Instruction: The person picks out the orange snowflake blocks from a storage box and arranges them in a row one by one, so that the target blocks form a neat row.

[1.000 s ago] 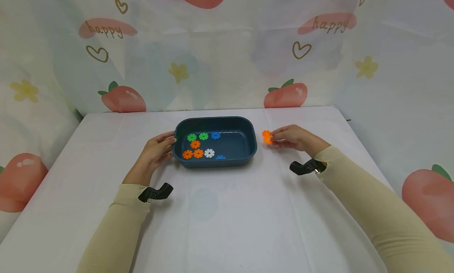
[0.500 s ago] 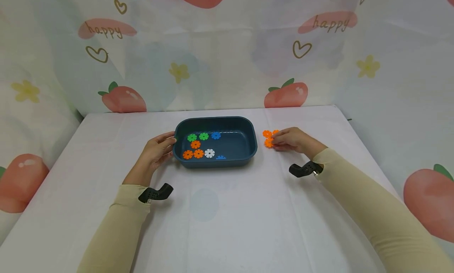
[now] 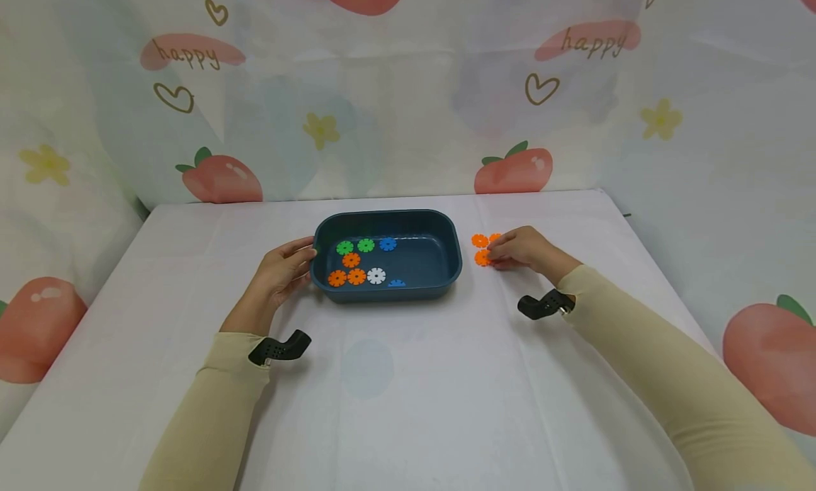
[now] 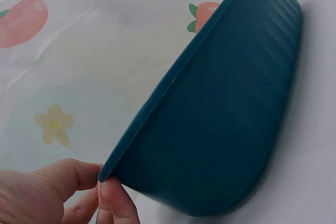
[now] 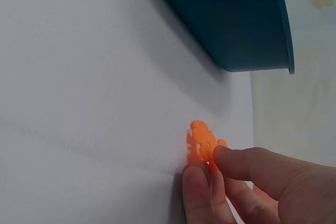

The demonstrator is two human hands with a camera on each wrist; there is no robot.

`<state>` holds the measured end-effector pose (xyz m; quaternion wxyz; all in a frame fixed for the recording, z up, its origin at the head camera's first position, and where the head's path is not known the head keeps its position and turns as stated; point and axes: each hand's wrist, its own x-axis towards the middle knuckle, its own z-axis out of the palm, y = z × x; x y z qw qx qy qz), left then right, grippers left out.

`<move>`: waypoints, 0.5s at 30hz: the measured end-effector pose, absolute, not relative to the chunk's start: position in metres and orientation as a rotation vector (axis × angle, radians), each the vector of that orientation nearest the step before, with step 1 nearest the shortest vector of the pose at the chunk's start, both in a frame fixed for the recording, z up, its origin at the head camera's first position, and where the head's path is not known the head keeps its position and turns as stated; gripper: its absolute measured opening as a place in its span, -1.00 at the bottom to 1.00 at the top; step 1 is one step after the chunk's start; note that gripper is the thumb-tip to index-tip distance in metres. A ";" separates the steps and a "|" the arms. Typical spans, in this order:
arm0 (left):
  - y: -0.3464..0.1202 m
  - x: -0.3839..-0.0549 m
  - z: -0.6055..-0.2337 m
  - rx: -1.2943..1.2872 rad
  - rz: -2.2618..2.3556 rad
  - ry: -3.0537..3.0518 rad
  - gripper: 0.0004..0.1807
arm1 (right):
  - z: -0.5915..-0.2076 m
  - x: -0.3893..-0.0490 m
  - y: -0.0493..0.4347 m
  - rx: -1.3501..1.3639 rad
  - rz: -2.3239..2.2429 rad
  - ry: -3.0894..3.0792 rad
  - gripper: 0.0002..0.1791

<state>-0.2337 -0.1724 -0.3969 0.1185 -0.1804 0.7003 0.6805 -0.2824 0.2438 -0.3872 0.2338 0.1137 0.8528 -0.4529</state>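
In the head view, a dark teal plastic basin (image 3: 387,292) rests on the table. My left hand (image 3: 280,271) pinches its left rim between thumb and fingers, as the left wrist view also shows on the basin wall (image 4: 210,108). To the right of the basin, my right hand (image 3: 525,249) pinches orange snowflake discs (image 3: 482,257) at the thumb and fingertips. Another orange disc (image 3: 479,241) shows just behind, and part of one more (image 3: 495,237) shows above the fingers. Seen from the right wrist, the orange discs (image 5: 203,139) overlap; how they join is unclear.
Inside the basin lie several snowflake discs: green ones (image 3: 365,245), orange ones (image 3: 337,278), a white one (image 3: 376,275) and blue ones (image 3: 387,244). The front wall partly hides one blue disc. A white cloth covers the table (image 3: 408,377); a printed curtain (image 3: 408,122) hangs behind.
The right hand has turned and shifted slightly among the orange discs, so a third one now shows behind its fingers. The left hand and the basin have stayed put.
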 end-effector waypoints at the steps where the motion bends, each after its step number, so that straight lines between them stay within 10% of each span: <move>1: -0.173 -0.234 -0.397 -0.526 1.993 2.046 -0.47 | -0.387 -0.282 0.244 0.309 -1.242 2.342 -0.55; 15: -0.173 -0.234 -0.398 -0.518 1.993 2.050 -0.48 | -0.364 -0.277 0.240 0.150 -1.326 2.242 -0.50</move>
